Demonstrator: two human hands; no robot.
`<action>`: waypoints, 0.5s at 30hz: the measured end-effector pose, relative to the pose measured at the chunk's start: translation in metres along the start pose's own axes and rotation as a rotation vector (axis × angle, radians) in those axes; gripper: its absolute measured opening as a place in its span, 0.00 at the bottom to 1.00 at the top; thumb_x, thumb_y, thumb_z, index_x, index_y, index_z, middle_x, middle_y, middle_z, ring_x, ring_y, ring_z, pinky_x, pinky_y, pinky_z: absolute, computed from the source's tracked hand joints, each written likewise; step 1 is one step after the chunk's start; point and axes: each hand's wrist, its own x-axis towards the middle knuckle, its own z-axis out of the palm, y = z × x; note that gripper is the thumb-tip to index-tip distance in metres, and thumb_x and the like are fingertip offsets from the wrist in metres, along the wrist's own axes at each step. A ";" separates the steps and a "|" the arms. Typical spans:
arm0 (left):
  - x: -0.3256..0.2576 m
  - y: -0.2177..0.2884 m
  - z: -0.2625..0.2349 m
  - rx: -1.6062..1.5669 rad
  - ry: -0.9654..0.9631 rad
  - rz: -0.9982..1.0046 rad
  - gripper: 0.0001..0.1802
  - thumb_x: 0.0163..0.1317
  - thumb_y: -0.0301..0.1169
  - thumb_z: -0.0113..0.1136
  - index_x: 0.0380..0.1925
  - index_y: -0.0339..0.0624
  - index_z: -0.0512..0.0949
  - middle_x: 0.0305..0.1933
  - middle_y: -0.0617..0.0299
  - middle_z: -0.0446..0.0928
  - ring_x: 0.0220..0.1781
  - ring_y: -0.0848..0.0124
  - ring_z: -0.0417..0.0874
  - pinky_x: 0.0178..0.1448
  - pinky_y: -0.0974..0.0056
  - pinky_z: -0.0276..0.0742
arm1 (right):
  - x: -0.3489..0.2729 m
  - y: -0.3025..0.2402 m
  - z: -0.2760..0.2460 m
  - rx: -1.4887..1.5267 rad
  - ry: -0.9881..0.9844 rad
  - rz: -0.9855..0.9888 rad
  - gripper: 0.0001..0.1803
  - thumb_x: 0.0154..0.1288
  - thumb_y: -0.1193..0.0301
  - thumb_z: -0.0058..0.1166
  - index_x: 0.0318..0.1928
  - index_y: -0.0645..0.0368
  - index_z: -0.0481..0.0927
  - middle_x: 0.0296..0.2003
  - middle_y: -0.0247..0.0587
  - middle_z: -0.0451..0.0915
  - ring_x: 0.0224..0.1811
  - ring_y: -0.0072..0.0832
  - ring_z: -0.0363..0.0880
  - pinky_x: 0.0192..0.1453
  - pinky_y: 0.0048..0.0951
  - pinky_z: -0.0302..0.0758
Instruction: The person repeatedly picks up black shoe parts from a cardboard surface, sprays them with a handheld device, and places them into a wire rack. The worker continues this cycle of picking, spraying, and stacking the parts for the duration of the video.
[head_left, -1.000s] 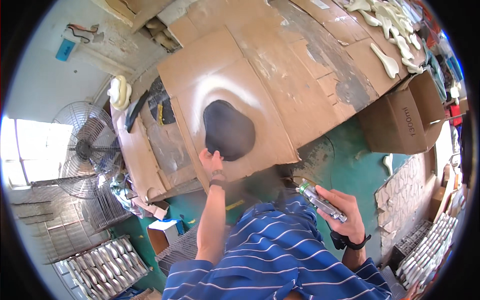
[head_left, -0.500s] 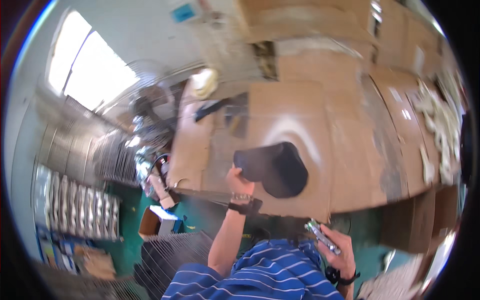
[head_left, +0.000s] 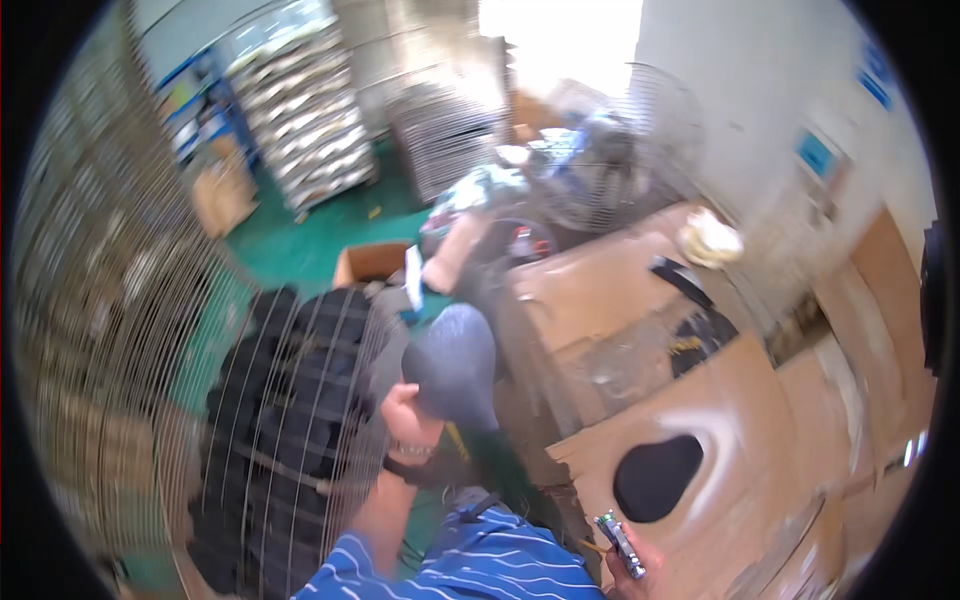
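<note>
A rounded, dark grey pad (head_left: 455,360) is gripped at its edge by my left hand (head_left: 410,415), away from the table and beside a wire rack. In my right hand (head_left: 643,568) is a small silver metal tool (head_left: 620,545) with a green part at its end; its exact kind is unclear. Just beyond that hand, a black rounded pad (head_left: 657,480) lies flat on a cardboard sheet (head_left: 745,400). Whitish marking curves around this pad on the cardboard.
To my left stands the wire rack, with many black pieces (head_left: 290,400) showing through its bars. An open cardboard box (head_left: 370,262) sits on the green floor. A fan (head_left: 600,170) and a black strip (head_left: 682,280) are at the table's far end.
My view has swung left. My left hand has carried the grey pad off the cardboard toward the wire rack, while another black pad lies on the sheet. My right hand still holds the tool.
</note>
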 end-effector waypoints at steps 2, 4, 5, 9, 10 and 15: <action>-0.008 0.053 -0.025 -0.004 0.073 0.179 0.32 0.56 0.31 0.47 0.64 0.36 0.74 0.62 0.49 0.80 0.62 0.51 0.81 0.70 0.45 0.75 | 0.015 -0.024 0.012 -0.260 -0.149 -0.130 0.25 0.76 0.70 0.55 0.70 0.59 0.74 0.60 0.47 0.82 0.57 0.32 0.81 0.61 0.32 0.76; -0.013 0.110 -0.047 0.006 0.249 0.338 0.30 0.56 0.31 0.49 0.61 0.37 0.76 0.60 0.53 0.81 0.61 0.54 0.82 0.67 0.47 0.77 | 0.030 -0.048 0.026 -0.483 -0.304 -0.276 0.25 0.77 0.68 0.54 0.71 0.60 0.73 0.62 0.44 0.81 0.59 0.29 0.79 0.63 0.31 0.75; -0.015 0.139 -0.057 0.010 0.323 0.450 0.31 0.56 0.30 0.49 0.64 0.41 0.75 0.56 0.55 0.81 0.56 0.57 0.83 0.59 0.49 0.82 | 0.037 -0.053 0.043 -0.521 -0.256 -0.153 0.24 0.76 0.70 0.56 0.69 0.62 0.75 0.58 0.44 0.82 0.57 0.29 0.79 0.63 0.30 0.74; -0.036 0.266 -0.107 0.100 0.436 0.731 0.32 0.50 0.27 0.50 0.60 0.42 0.78 0.55 0.57 0.82 0.56 0.56 0.84 0.62 0.48 0.80 | 0.067 -0.068 0.098 -0.495 -0.377 -0.246 0.22 0.72 0.76 0.59 0.64 0.66 0.78 0.53 0.45 0.85 0.55 0.28 0.79 0.61 0.28 0.74; -0.042 0.297 -0.123 0.076 0.475 0.840 0.31 0.49 0.27 0.50 0.58 0.42 0.78 0.54 0.57 0.83 0.55 0.55 0.84 0.62 0.46 0.81 | 0.072 -0.074 0.107 -0.496 -0.410 -0.235 0.22 0.72 0.77 0.58 0.65 0.67 0.78 0.53 0.45 0.85 0.55 0.28 0.79 0.61 0.28 0.74; -0.122 0.428 -0.243 0.144 0.480 1.235 0.30 0.44 0.24 0.51 0.54 0.39 0.80 0.55 0.55 0.83 0.58 0.52 0.83 0.65 0.44 0.79 | 0.086 -0.104 0.156 -0.501 -0.514 -0.233 0.24 0.70 0.79 0.57 0.66 0.66 0.77 0.58 0.51 0.84 0.60 0.33 0.81 0.65 0.31 0.74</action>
